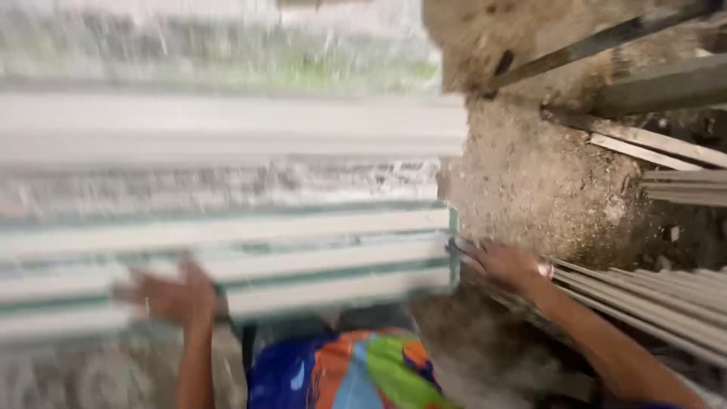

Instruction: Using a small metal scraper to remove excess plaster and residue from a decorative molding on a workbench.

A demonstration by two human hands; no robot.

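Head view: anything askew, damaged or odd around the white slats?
Nothing clearly damaged, though motion blur hides detail. The white slats lie stacked level, left hand on their near edge, right hand at their right end. A loose sand heap lies against that end, beside scattered grey rods.

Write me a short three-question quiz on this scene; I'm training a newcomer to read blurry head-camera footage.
1. True or false: the left hand rests on the stack of long pale white-and-green slats.
2. Where is the right hand? A) at the slats' right-hand end B) on the mound of brown sandy soil C) out of view
3. What lies beyond the right forearm, at the right edge?

Key: 1 true; 2 A; 3 a bundle of thin grey rods.
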